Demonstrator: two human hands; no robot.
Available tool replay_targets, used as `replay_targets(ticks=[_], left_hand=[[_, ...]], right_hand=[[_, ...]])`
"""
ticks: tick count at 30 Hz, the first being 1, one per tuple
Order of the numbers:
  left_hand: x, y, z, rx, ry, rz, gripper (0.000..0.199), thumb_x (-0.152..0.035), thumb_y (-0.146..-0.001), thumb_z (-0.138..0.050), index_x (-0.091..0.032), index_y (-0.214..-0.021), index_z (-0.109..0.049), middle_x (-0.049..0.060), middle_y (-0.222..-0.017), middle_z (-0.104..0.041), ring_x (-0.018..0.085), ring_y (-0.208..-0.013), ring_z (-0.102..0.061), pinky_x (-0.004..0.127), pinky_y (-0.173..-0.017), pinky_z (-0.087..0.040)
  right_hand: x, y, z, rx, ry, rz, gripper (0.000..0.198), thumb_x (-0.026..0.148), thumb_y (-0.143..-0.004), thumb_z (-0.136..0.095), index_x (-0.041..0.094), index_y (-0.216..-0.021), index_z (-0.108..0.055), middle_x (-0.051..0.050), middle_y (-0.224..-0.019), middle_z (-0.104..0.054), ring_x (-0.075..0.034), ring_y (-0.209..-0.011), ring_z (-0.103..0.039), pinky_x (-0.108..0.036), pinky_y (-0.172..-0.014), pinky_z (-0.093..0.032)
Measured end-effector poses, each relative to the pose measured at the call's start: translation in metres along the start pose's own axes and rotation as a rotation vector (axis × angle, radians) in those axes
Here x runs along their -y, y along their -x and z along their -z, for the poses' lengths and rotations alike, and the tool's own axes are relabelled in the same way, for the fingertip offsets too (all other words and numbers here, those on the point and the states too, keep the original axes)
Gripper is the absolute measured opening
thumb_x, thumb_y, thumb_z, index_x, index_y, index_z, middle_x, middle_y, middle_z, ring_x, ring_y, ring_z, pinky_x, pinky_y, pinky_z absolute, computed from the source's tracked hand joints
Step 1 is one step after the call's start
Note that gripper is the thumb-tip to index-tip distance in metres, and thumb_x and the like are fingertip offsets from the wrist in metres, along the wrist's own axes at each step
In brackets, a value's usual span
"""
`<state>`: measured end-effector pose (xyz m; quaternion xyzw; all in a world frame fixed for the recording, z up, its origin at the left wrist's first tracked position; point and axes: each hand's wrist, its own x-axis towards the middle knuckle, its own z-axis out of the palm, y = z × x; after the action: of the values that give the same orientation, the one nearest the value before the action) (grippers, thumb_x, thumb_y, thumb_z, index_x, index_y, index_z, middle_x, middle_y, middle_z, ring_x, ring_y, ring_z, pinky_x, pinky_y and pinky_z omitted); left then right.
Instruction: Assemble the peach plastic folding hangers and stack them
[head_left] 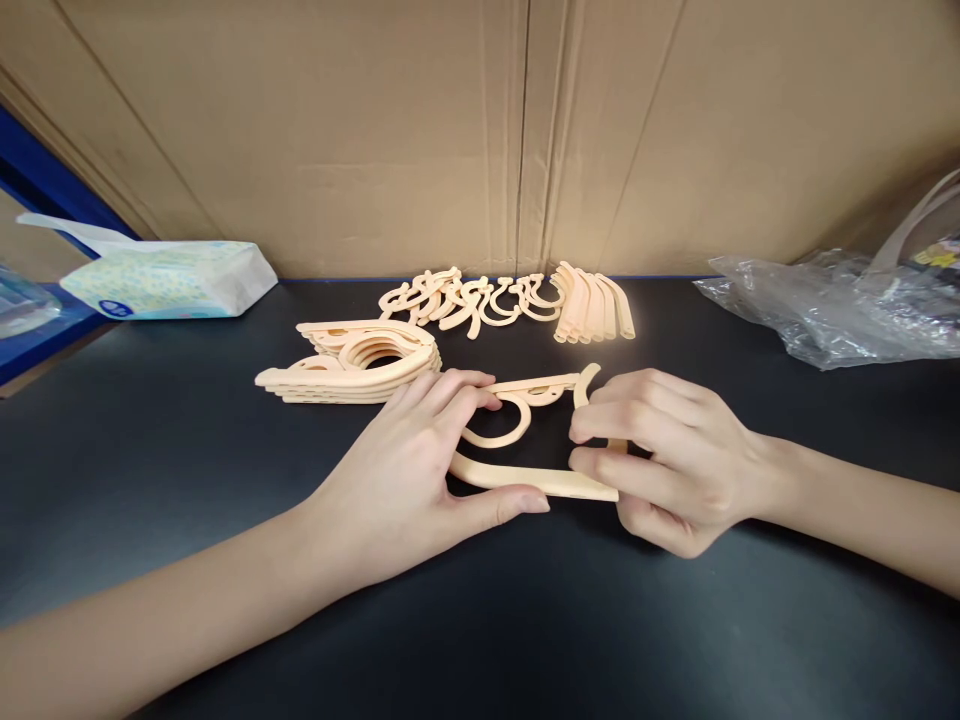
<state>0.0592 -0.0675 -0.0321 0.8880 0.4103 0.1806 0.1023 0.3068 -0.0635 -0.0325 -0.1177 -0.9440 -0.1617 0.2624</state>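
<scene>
A peach plastic folding hanger [559, 482] lies on the black table in front of me, its two arms pointing right. A round hook [517, 428] shows between those arms. My left hand [427, 450] grips its left end, fingertips by the far arm and thumb along the near arm. At the right end, my right hand [667, 455] has bent fingers closed on a curved peach plastic piece [587, 385]. The fingers hide the middle of that piece, and I cannot tell whether it touches the hanger. Just beyond my left hand is a stack of folded hangers [349, 378].
Along the back lie a pile of loose plastic hooks [427, 297] and a row of hanger arms [592, 305]. A tissue pack [176, 280] sits at the back left, a clear plastic bag [832, 305] at the back right. A cardboard wall [375, 130] stands behind the table.
</scene>
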Motion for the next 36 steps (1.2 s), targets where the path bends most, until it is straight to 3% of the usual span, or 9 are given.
replay_targets(ticks=[4, 11, 17, 23, 26, 29, 33, 36], left_hand=[[-0.001, -0.001, 0.002, -0.011, -0.028, 0.021, 0.071, -0.076, -0.077, -0.052, -0.017, -0.116, -0.056, 0.011, -0.129, -0.054, 0.031, -0.116, -0.049, 0.048, -0.098, -0.041], [0.001, -0.001, 0.001, -0.025, -0.052, 0.030, 0.083, -0.083, -0.072, -0.048, -0.016, -0.120, -0.057, 0.013, -0.130, -0.054, 0.034, -0.119, -0.048, 0.051, -0.101, -0.039], [0.000, -0.001, 0.001, 0.001, -0.095, 0.046, 0.082, -0.080, -0.076, -0.048, -0.013, -0.124, -0.055, 0.014, -0.133, -0.052, 0.034, -0.121, -0.046, 0.051, -0.102, -0.039], [0.000, -0.001, 0.000, 0.007, -0.174, 0.052, 0.090, -0.081, -0.075, -0.047, -0.011, -0.130, -0.052, 0.016, -0.137, -0.050, 0.035, -0.125, -0.044, 0.053, -0.105, -0.038], [0.001, -0.002, 0.000, 0.010, -0.185, 0.053, 0.090, -0.081, -0.076, -0.045, -0.011, -0.133, -0.051, 0.015, -0.139, -0.049, 0.035, -0.126, -0.044, 0.053, -0.105, -0.037], [0.001, -0.001, -0.001, 0.005, -0.187, 0.055, 0.090, -0.082, -0.076, -0.044, -0.012, -0.133, -0.051, 0.015, -0.139, -0.050, 0.035, -0.126, -0.044, 0.054, -0.105, -0.037], [0.001, -0.001, -0.001, 0.007, -0.180, 0.054, 0.092, -0.083, -0.076, -0.042, -0.011, -0.133, -0.051, 0.016, -0.140, -0.049, 0.036, -0.126, -0.044, 0.055, -0.105, -0.036], [0.001, -0.001, 0.000, 0.028, -0.173, 0.058, 0.092, -0.082, -0.076, -0.044, -0.011, -0.133, -0.051, 0.017, -0.140, -0.048, 0.037, -0.126, -0.043, 0.056, -0.104, -0.037]], right_hand=[[-0.001, 0.000, 0.000, 0.008, 0.013, -0.076, 0.016, 0.008, -0.074, -0.045, 0.019, -0.077, -0.056, -0.008, -0.096, -0.056, -0.017, -0.075, -0.047, -0.033, -0.068, -0.043], [0.000, 0.004, -0.004, 0.026, -0.117, -0.169, 0.013, 0.009, -0.077, -0.046, 0.018, -0.081, -0.055, -0.005, -0.092, -0.053, -0.010, -0.059, -0.040, -0.025, -0.049, -0.035], [0.001, 0.004, -0.005, 0.092, -0.237, -0.147, 0.004, 0.018, -0.078, -0.055, 0.017, -0.082, -0.055, -0.006, -0.096, -0.056, -0.011, -0.068, -0.047, -0.023, -0.053, -0.039], [-0.001, 0.003, -0.006, 0.106, -0.291, -0.105, 0.021, 0.036, -0.084, -0.061, 0.016, -0.082, -0.055, -0.010, -0.096, -0.058, -0.013, -0.071, -0.050, -0.026, -0.059, -0.044], [-0.001, 0.001, -0.006, 0.105, -0.314, -0.115, 0.016, 0.029, -0.084, -0.061, 0.017, -0.078, -0.052, -0.010, -0.096, -0.059, -0.014, -0.074, -0.052, -0.027, -0.063, -0.046], [0.004, -0.003, -0.005, 0.105, -0.458, -0.210, 0.008, 0.017, -0.081, -0.060, 0.018, -0.079, -0.052, -0.008, -0.097, -0.060, -0.012, -0.075, -0.052, -0.025, -0.066, -0.046], [0.010, -0.009, -0.002, 0.179, -0.727, -0.419, 0.020, 0.007, -0.076, -0.059, 0.019, -0.089, -0.050, -0.005, -0.101, -0.059, -0.012, -0.083, -0.055, -0.024, -0.072, -0.048], [0.011, -0.010, -0.001, 0.198, -0.771, -0.474, 0.027, 0.004, -0.072, -0.059, 0.020, -0.092, -0.050, -0.004, -0.101, -0.059, -0.012, -0.086, -0.055, -0.025, -0.074, -0.048]])
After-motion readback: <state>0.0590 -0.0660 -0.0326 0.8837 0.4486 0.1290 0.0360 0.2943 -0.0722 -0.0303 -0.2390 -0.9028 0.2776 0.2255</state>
